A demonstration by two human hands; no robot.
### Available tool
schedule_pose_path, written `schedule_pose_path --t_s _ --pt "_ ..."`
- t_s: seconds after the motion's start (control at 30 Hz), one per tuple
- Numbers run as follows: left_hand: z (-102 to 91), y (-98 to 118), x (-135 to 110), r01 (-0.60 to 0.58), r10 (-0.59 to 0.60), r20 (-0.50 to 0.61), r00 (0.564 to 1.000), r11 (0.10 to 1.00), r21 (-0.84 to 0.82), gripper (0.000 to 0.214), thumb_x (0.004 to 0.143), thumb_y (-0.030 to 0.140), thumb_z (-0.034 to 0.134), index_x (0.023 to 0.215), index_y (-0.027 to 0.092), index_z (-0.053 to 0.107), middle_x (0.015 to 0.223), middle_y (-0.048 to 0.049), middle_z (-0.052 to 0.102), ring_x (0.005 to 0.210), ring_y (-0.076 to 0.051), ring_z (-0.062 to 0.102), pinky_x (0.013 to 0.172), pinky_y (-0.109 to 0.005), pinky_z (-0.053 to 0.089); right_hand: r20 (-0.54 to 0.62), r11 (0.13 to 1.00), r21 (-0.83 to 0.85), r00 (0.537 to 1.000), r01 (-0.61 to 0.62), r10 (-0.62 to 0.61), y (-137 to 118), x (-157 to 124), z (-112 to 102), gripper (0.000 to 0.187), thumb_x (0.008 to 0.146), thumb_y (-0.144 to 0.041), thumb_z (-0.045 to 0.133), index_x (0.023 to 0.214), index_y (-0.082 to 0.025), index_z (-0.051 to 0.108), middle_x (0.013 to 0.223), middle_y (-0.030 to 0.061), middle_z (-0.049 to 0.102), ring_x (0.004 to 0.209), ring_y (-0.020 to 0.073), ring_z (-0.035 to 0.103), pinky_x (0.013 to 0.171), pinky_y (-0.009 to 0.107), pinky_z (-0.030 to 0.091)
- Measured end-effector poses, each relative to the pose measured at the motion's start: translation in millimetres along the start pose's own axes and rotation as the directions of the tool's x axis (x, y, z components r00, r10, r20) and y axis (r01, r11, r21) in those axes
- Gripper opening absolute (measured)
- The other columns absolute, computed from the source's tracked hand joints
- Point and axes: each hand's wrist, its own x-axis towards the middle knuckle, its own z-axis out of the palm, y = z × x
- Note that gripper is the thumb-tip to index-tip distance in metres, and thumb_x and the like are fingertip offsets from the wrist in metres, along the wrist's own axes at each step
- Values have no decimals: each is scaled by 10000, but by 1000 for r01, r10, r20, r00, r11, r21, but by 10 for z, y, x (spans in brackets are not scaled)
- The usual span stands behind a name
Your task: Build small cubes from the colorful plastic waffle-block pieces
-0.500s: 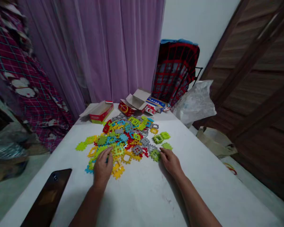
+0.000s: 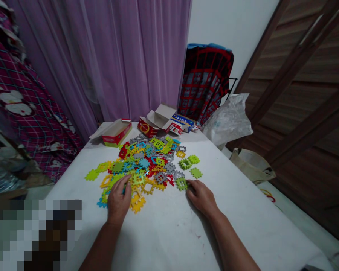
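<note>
A pile of flat, notched plastic building tiles (image 2: 144, 163) in yellow, green, blue, red and grey lies on the white table. My left hand (image 2: 119, 197) rests at the pile's near left edge, over yellow and green tiles, its fingers stretched forward and the thumb apart. To the right of the pile, my right hand (image 2: 201, 196) lies low on the table with fingers loosely bent. Its fingertips are beside a green tile (image 2: 182, 183); whether they touch it I cannot tell. Beyond that hand is another green tile (image 2: 196, 172), near a joined green piece (image 2: 185, 163).
An open red and green box (image 2: 117, 134) stands at the back left. Another open red box (image 2: 148, 128) and a blue box (image 2: 183, 122) sit at the back. A clear plastic bag (image 2: 227, 118) is past the right edge. Pixelation covers the lower left.
The view has shifted slightly, so the table appears further left. My right hand has drawn back a little toward me from the lone green tile. My left hand stays by the pile.
</note>
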Motion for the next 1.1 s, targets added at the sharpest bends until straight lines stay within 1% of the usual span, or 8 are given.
schedule_pose_path --t_s 0.13,0.2,0.3,0.4,0.57,0.9,1.0,1.1 --pt "6 2 0 2 -2 -4 1000 1000 0 327 904 306 458 1103 197 694 1099 -81 736 1042 -215 674 963 -377 534 71 996 40 995 -74 71 -59 -28 -30 236 827 -358 530 956 -244 692 922 35 726 861 208 665 743 306 474" --pt "6 5 1 4 -4 -1 1000 1000 -3 325 904 308 463 1104 198 695 1103 -81 736 1045 -216 674 965 -377 533 42 995 78 997 -65 62 -57 -40 -44 220 809 -383 554 929 -245 676 899 29 717 829 201 657 729 305 475" --pt "5 15 4 4 -4 -1 1000 1000 -4 321 907 305 463 1101 197 694 1104 -82 736 1043 -213 676 963 -374 535 -41 986 146 997 76 -70 -6 -42 -53 264 763 -376 597 982 -240 658 1096 55 696 1005 223 636 858 339 490" --pt "8 20 5 4 -4 2 1000 1000 -5 323 909 300 457 1107 195 690 1108 -84 735 1050 -214 674 968 -379 532 -53 950 201 971 241 -235 60 -28 -31 339 734 -310 615 1063 -237 656 1301 75 629 1206 242 558 1019 388 444" --pt "8 12 2 15 -15 8 1000 1000 -4 328 911 308 452 1111 198 687 1100 -88 733 1051 -220 672 970 -387 529 -78 931 206 954 300 -290 109 3 54 328 762 -263 576 1079 -237 658 1220 74 672 1165 233 590 1008 401 471" --pt "-19 24 7 32 -31 13 999 999 -10 325 900 317 466 1104 200 690 1115 -85 729 1060 -220 667 983 -388 522 -275 949 200 944 243 -184 90 -53 151 338 788 -388 603 1082 -227 637 1068 73 706 978 216 655 865 357 527" --pt "-17 24 9 35 -35 7 999 999 -17 324 896 307 464 1106 210 690 1112 -72 734 1052 -211 672 980 -377 526 -382 963 225 923 150 -54 131 32 69 383 781 -462 600 1075 -218 634 1001 73 704 917 218 659 811 347 518" --pt "-19 28 6 36 -36 13 999 999 -18 322 896 299 463 1106 215 692 1111 -67 735 1052 -208 674 979 -373 528 -469 959 284 870 -14 152 270 257 -60 456 756 -553 588 1054 -210 617 960 75 697 887 231 653 763 347 487"
